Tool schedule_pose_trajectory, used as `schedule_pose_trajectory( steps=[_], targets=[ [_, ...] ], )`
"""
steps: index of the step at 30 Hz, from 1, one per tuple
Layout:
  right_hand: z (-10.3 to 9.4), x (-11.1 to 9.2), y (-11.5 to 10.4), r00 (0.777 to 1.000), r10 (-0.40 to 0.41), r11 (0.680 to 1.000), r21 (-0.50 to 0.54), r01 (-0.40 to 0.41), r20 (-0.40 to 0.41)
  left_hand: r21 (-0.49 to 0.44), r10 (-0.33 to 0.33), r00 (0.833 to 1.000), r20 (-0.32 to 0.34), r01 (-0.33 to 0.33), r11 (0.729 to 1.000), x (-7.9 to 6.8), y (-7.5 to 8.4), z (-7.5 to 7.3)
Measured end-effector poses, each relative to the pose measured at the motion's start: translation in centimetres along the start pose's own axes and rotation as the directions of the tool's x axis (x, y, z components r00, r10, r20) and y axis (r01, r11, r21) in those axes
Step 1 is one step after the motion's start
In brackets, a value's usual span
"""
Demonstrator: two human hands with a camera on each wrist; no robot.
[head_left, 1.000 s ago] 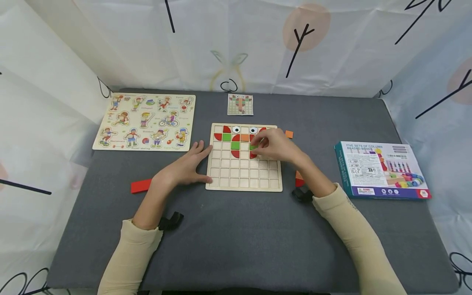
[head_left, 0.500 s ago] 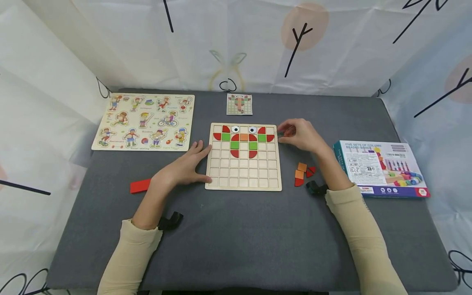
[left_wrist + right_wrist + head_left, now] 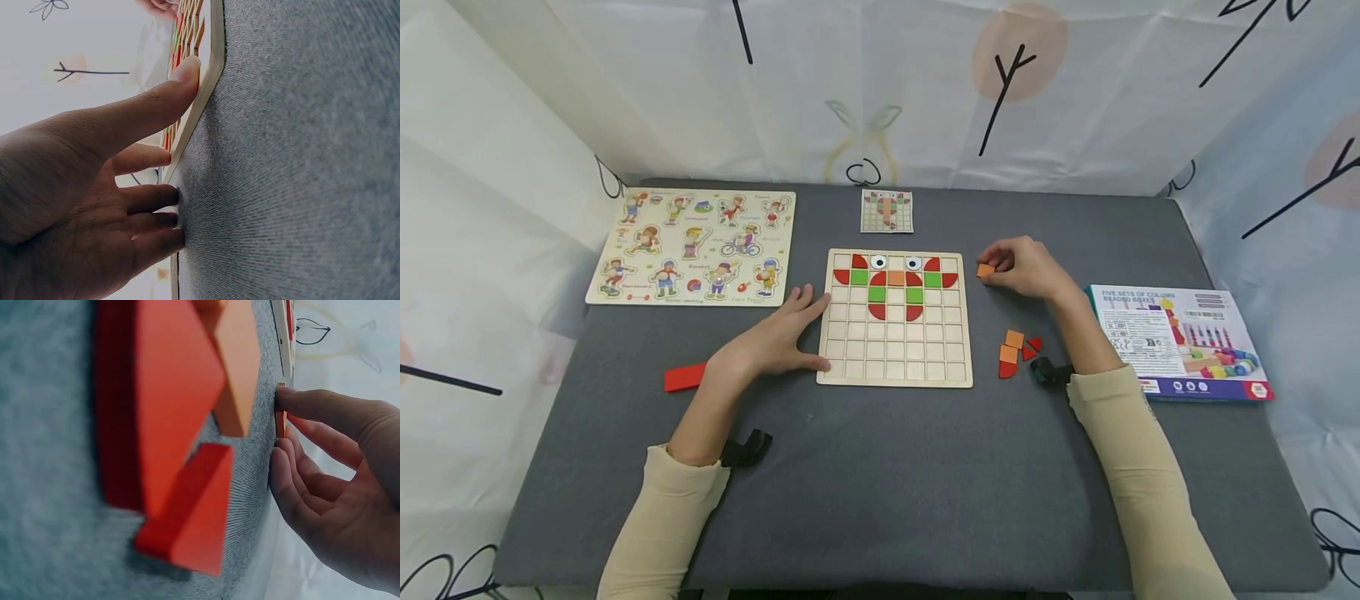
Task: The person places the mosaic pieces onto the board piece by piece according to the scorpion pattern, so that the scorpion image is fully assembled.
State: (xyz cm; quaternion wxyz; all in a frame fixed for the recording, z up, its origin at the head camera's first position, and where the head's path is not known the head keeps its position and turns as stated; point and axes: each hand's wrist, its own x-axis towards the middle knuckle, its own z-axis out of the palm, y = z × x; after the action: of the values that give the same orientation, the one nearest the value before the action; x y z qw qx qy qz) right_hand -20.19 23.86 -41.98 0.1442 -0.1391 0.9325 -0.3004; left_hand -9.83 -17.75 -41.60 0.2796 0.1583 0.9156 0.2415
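Observation:
My right hand (image 3: 1026, 267) is right of the board, thumb and fingertips pinching a small orange square tile (image 3: 985, 270) at the table. In the right wrist view the thumb is at one end of that tile (image 3: 281, 412), with fingers at the other. The wooden grid board (image 3: 895, 354) carries red, green, orange and eye-patterned tiles (image 3: 914, 297) in its upper rows. My left hand (image 3: 778, 337) lies spread along the board's left side, thumb and a fingertip at its edge. The left wrist view shows that thumb (image 3: 150, 109) on the board's rim.
Orange and red tiles (image 3: 1009, 354) lie near my right wrist. A pattern card (image 3: 887, 212) is behind the board. A picture puzzle board (image 3: 692, 246) lies back left, a red block (image 3: 685, 377) by my left wrist, and a boxed toy set (image 3: 1180, 342) on the right.
My right hand has left the grid and moved right to the orange tile. The red and green tiles it covered now show. My left hand stays at the board's edge.

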Motion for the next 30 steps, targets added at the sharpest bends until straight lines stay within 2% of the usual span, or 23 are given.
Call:
schedule_pose_trajectory(
  steps=[5,11,19,30],
  targets=[
    [0.2,-0.4,-0.3,1.0,0.004,1.0,-0.007,-0.004,-0.02,0.001,-0.004,1.0,0.001,0.004,1.0,0.0,0.0,0.1],
    [1.0,-1.0,-1.5,0.999,-0.03,0.999,0.042,0.032,-0.036,0.002,-0.008,1.0,-0.001,0.008,1.0,0.0,0.0,0.1],
    [2.5,-1.1,-4.2,0.99,-0.14,0.985,0.106,0.138,0.01,0.007,0.004,1.0,-0.011,-0.004,1.0,-0.1,0.0,0.0],
    [5.1,0.2,-7.5,0.958,-0.274,0.945,0.208,0.253,0.082,0.004,0.006,1.0,-0.008,-0.006,1.0,-0.2,0.1,0.0]
  ],
)
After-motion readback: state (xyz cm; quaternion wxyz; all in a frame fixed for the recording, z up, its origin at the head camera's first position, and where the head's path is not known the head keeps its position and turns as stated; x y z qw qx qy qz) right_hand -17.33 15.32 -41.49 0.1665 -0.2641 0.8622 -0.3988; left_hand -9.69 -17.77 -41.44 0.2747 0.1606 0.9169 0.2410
